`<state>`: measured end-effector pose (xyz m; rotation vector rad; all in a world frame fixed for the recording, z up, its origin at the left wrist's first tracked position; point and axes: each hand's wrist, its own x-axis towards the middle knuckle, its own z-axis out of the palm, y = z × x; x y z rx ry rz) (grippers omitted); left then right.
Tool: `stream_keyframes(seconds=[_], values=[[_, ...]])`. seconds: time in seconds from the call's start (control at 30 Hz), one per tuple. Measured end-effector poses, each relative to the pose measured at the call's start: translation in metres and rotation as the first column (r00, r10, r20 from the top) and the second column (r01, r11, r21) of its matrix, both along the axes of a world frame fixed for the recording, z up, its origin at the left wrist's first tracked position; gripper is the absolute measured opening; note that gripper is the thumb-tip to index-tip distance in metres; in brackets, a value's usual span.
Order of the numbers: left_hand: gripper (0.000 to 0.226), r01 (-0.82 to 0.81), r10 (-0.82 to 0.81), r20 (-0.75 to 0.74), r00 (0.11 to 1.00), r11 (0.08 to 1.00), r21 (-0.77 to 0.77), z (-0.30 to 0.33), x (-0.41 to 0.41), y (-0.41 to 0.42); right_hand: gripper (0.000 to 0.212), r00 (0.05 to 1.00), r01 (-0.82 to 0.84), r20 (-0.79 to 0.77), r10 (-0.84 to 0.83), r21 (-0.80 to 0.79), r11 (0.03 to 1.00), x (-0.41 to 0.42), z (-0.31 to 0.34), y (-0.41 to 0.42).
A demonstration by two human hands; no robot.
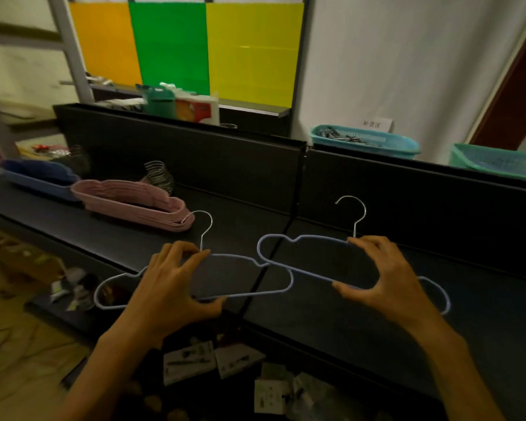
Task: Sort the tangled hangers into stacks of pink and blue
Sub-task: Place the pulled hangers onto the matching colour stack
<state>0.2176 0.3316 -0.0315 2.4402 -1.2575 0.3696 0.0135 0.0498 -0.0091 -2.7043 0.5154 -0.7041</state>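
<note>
Two blue hangers, one per hand, above the dark table (331, 299). Left hand (167, 287) curled round the left blue hanger (249, 294), fingertips at the neck under the hook, thumb under the bottom bar. Right hand (386, 278) gripping the right blue hanger (289, 238) the same way. Shoulders overlapping in the middle, touching or hooked together, cannot tell which; held spread apart, probably to work them free. Pink stack (134, 203) far left on the table, blue stack (40, 174) beyond it. Likely bound for the blue stack.
</note>
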Motion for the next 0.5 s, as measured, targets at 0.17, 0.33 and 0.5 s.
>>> stream_keyframes(seconds=[0.17,0.33,0.5], values=[[0.091,-0.089,0.089,0.025,0.996,0.996,-0.027,0.0,0.054,0.09,0.082,0.996,-0.082,0.018,0.082,0.001,0.997,0.074,0.004,0.076],[0.088,-0.167,0.168,0.048,0.985,0.986,-0.024,-0.004,0.11,0.177,0.083,0.992,-0.121,0.017,0.121,-0.006,0.993,0.152,0.002,0.148],[0.089,-0.239,0.239,0.046,0.97,0.971,-0.021,-0.012,0.162,0.253,0.083,0.985,-0.175,0.01,0.175,-0.014,0.985,0.225,0.003,0.21]])
